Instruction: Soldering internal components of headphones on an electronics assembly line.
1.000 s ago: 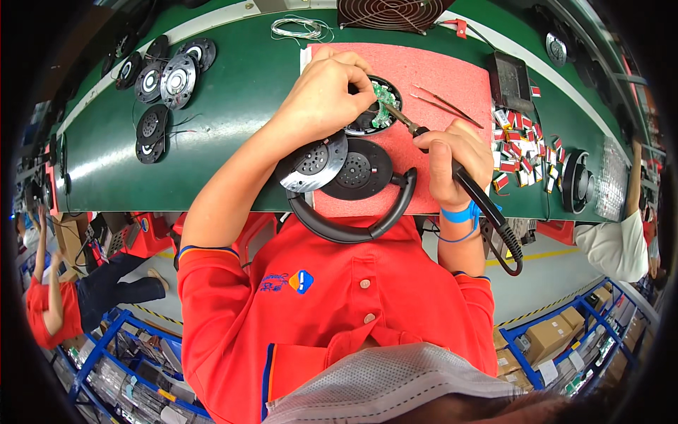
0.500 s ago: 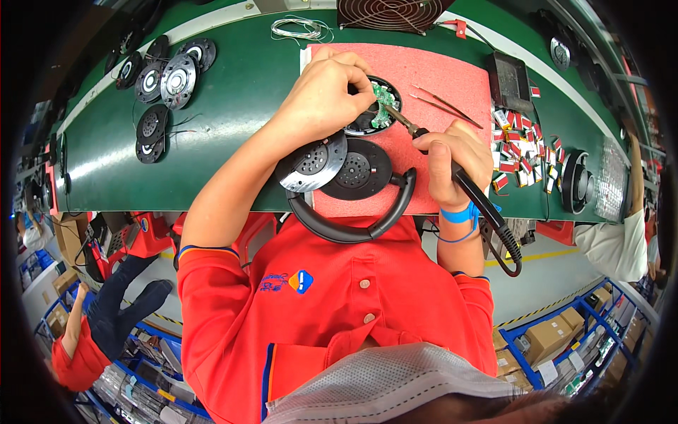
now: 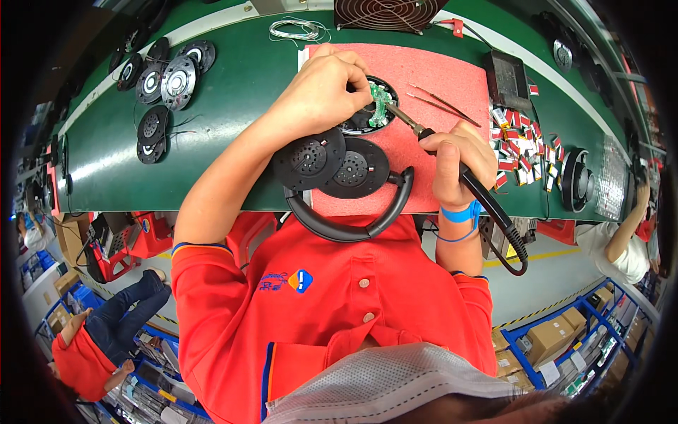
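My right hand [image 3: 462,161] is closed round the handle of a soldering iron [image 3: 487,201]. The iron's tip reaches the edge of a green circuit board [image 3: 382,106] inside a round black headphone ear cup [image 3: 387,128]. My left hand [image 3: 326,90] pinches over the left side of that cup; whatever its fingertips hold is hidden. Below the cup lie two round black speaker plates [image 3: 308,161], partly overlapping, beside the curved black headband [image 3: 332,230]. Tweezers [image 3: 445,104] rest right of the cup on the pink foam mat [image 3: 431,67].
Several loose speaker plates [image 3: 179,81] lie at the left of the green table [image 3: 233,85]. At right are a heap of small batteries [image 3: 522,148], a black tray [image 3: 507,81] and another headphone [image 3: 578,180]. A wire coil [image 3: 300,30] and a fan [image 3: 385,14] stand at the back.
The left speaker plate's surface has turned from shiny silver to dark. My right hand and the iron have shifted slightly right. In the background, people have moved.
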Motion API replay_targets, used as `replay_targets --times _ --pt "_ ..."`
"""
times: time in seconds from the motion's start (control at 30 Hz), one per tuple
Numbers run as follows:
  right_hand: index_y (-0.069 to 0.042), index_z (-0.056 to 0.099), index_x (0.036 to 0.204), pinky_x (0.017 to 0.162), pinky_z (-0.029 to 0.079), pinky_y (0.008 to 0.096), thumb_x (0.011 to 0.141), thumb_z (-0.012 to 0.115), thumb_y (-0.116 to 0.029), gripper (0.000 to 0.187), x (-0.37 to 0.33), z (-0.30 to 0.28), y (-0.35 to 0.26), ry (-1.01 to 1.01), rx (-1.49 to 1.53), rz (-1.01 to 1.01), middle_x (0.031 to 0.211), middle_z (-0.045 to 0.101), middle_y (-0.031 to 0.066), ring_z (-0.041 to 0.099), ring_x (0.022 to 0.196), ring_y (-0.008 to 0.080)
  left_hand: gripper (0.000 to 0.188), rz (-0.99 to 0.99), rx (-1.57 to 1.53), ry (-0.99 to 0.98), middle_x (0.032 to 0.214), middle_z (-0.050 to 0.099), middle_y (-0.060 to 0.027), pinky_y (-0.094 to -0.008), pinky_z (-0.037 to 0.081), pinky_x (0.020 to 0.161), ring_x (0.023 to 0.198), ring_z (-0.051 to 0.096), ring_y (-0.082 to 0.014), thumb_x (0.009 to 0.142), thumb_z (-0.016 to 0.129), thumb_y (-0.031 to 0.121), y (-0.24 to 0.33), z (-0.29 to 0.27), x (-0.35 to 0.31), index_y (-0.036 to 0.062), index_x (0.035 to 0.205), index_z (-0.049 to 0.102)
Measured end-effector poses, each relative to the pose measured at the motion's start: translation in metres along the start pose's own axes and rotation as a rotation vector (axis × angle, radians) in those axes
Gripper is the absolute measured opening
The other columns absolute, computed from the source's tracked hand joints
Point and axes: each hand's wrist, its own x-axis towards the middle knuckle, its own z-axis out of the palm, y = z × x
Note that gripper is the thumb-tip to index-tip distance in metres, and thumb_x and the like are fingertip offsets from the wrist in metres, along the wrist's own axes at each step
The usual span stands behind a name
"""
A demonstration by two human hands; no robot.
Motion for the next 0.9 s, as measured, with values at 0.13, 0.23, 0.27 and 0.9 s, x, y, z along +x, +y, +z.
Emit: replay_targets --times 0.13,0.23,0.27,0.9 --pt "0.002 0.063 0.067 0.045 0.036 0.0293 0.086 0.054 -0.011 0.025 0.0 -0.001 0.0 -0.009 0.006 0.007 0.059 0.061 0.009 0.048 0.047 0.017 0.012 0.026 -0.009 -0.031 0.095 0.067 -0.0086 -0.038 0.045 0.085 0.093 0.052 -0.0304 0.069 0.067 0.011 -0.001 -0.002 0.005 0.0003 0.074 0.069" --pt "0.002 0.063 0.067 0.045 0.035 0.0293 0.086 0.054 -0.011 0.025 0.001 -0.001 -0.001 -0.011 0.006 0.002 0.059 0.061 0.0089 0.048 0.047 0.0168 0.01 0.044 0.021 -0.112 0.091 0.066 -0.0079 -0.0374 0.045 0.084 0.092 0.052 -0.0301 0.069 0.066 0.01 0.001 -0.008 0.01 0.0005 0.072 0.069" --pt "0.002 0.063 0.067 0.045 0.035 0.0293 0.086 0.054 -0.011 0.025 0.001 0.0 -0.001 -0.01 0.01 -0.001 0.058 0.061 0.0088 0.048 0.047 0.0167 0.01 0.044 0.022 -0.113 0.091 0.066 -0.0079 -0.0374 0.045 0.084 0.092 0.052 -0.0301 0.069 0.066 0.01 0.002 -0.008 0.011 0.0005 0.072 0.069" --pt "0.001 0.064 0.067 0.046 0.036 0.0296 0.085 0.055 -0.009 0.022 0.002 0.001 -0.002 -0.047 0.015 0.006 0.058 0.06 0.0082 0.048 0.047 0.017 0.011 -0.004 0.205 -0.27 0.094 0.063 -0.0059 -0.0339 0.044 0.085 0.094 0.052 -0.0247 0.071 0.067 0.011 0.012 -0.015 0.021 0.0003 0.069 0.066"
